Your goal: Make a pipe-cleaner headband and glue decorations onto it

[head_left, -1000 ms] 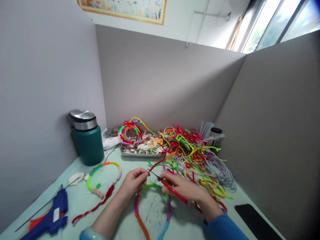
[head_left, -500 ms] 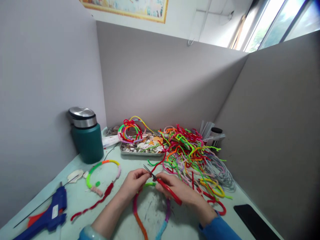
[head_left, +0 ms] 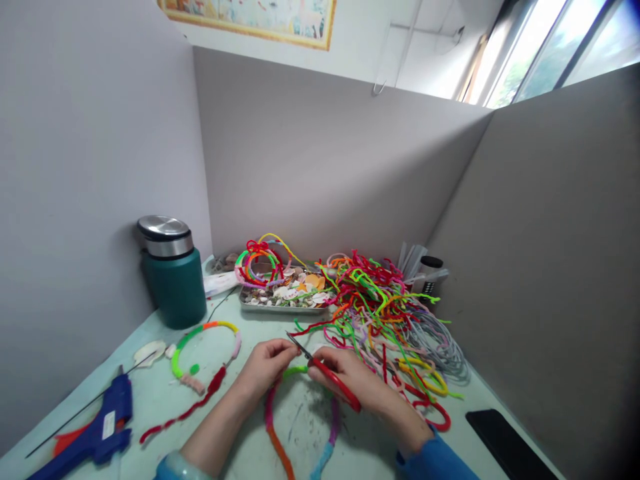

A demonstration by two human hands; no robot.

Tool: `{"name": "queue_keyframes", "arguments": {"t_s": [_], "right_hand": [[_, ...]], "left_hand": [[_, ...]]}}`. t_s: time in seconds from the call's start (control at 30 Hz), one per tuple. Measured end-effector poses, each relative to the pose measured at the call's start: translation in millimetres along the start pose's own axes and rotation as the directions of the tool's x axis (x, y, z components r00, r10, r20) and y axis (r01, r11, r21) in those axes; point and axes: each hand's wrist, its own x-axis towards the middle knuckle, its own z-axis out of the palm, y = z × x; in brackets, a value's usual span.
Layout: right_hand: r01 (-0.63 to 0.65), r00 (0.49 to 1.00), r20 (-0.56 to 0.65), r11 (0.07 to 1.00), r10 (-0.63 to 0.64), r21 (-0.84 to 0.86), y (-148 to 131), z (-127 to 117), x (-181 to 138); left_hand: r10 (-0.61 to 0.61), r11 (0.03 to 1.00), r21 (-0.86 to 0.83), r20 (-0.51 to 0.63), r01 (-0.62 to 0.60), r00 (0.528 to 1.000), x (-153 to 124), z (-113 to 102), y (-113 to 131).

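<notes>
My right hand (head_left: 345, 375) grips a pair of red-handled scissors (head_left: 337, 383), whose dark, narrow blades point up and left. Close by, my left hand (head_left: 269, 370) is closed in a pinch at the blades, with a bit of red pipe cleaner showing at its fingertips. Below both hands hangs a multicoloured pipe cleaner loop (head_left: 271, 420), green at the top, with pink, orange, purple and light blue along its sides. Just beyond the blade tips a red pipe cleaner strand (head_left: 313, 328) stretches toward the tangled pipe cleaners (head_left: 370, 287).
Left of my hands lies another colourful ring (head_left: 179, 353) with a red tail. A blue glue gun (head_left: 107, 420) and a green bottle (head_left: 177, 287) stand farther left. Behind is a metal tray (head_left: 280, 309) of shells with rings on it. A black phone (head_left: 505, 443) lies right.
The red strand by the scissors has dropped from a steep slant to lie flatter, past the blade tips. The blades have come together. My hands have hardly moved.
</notes>
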Motion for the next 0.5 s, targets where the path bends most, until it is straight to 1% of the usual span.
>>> {"name": "queue_keyframes", "arguments": {"t_s": [0.07, 0.13, 0.17, 0.23, 0.3, 0.33, 0.4, 0.43, 0.47, 0.5], "right_hand": [[-0.033, 0.999, -0.014, 0.992, 0.031, -0.118, 5.6, -4.5, 0.4], [-0.086, 0.996, -0.051, 0.946, 0.074, -0.314, 15.1, -11.5, -0.1], [-0.126, 0.992, -0.084, 0.894, 0.099, -0.429, 20.5, -15.3, -0.7], [-0.224, 0.974, -0.167, 0.753, 0.152, -0.619, 30.3, -22.2, -1.9], [-0.302, 0.953, -0.238, 0.641, 0.187, -0.706, 35.6, -26.6, -2.8], [-0.324, 0.946, -0.259, 0.614, 0.197, -0.719, 35.7, -27.4, -3.0], [-0.347, 0.937, -0.289, 0.599, 0.195, -0.722, 30.7, -26.0, -2.9], [-0.339, 0.938, -0.304, 0.615, 0.166, -0.712, 26.0, -23.5, -2.6], [-0.311, 0.942, -0.315, 0.650, 0.114, -0.693, 20.5, -19.9, -2.3], [-0.248, 0.945, -0.326, 0.712, 0.028, -0.657, 14.7, -15.3, -1.9]], "left_hand": [[-0.009, 1.000, -0.016, -0.016, 0.009, 1.000, 1.8, -1.3, -3.0], [-0.017, 0.999, -0.050, -0.041, 0.015, 0.999, 3.8, -3.0, -6.4], [-0.018, 0.997, -0.076, -0.047, 0.015, 0.999, 4.6, -3.9, -7.8], [-0.012, 0.990, -0.144, -0.038, 0.007, 0.999, 5.3, -5.4, -9.5], [-0.004, 0.978, -0.209, -0.013, 0.001, 1.000, 4.8, -6.1, -9.5], [-0.002, 0.973, -0.232, 0.001, 0.003, 1.000, 4.3, -6.1, -8.8], [0.003, 0.970, -0.245, 0.032, 0.005, 0.999, 3.1, -5.0, -7.2], [0.011, 0.972, -0.237, 0.044, 0.000, 0.999, 2.6, -4.1, -6.5], [0.023, 0.975, -0.222, 0.058, -0.009, 0.998, 2.4, -2.8, -6.2], [0.041, 0.979, -0.204, 0.071, -0.026, 0.997, 2.3, -1.3, -6.4]]}}
